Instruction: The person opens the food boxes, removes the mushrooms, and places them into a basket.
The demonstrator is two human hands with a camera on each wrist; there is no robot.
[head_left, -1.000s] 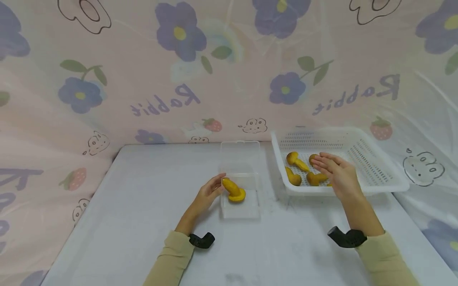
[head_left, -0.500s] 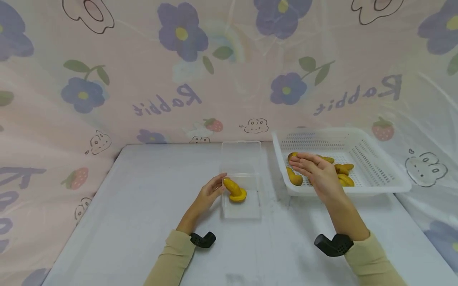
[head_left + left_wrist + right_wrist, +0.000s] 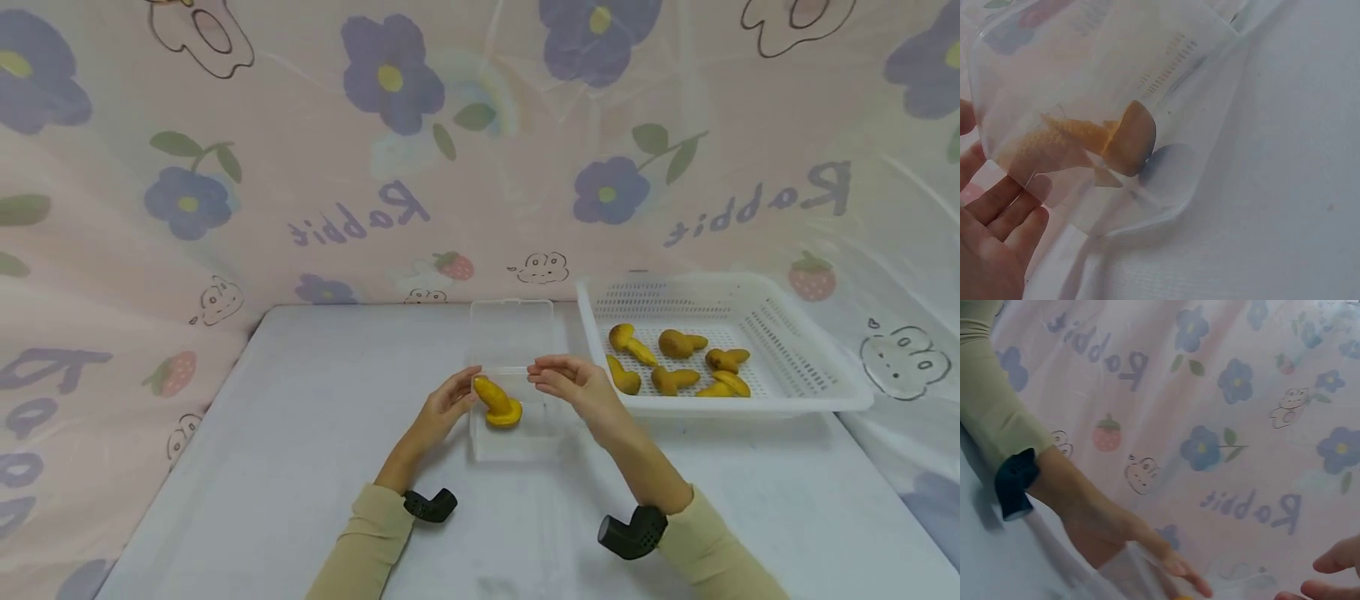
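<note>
A yellow mushroom (image 3: 498, 407) lies in the clear plastic box (image 3: 517, 450), stem toward the back left and cap toward the front. The box's clear lid (image 3: 512, 329) stands open at the back. Along the left wall my left hand (image 3: 442, 408) touches the box with fairly straight fingers; the left wrist view shows the mushroom (image 3: 1132, 140) through the plastic. My right hand (image 3: 588, 396) is at the box's right rim, fingers extended and holding nothing visible. Whether it touches the rim, I cannot tell. In the right wrist view its fingertips (image 3: 1335, 556) are spread apart.
To the right, a white perforated basket (image 3: 817, 375) holds several yellow-brown mushrooms (image 3: 678, 343). Box and basket share a white table (image 3: 322, 433). A curtain with printed flowers (image 3: 393, 75) hangs behind the table. Each wrist wears a black camera mount (image 3: 633, 533).
My right hand has moved left from over the basket to the box's right rim, uncovering the mushrooms there. My left hand has stayed at the box; the mushroom inside lies as before.
</note>
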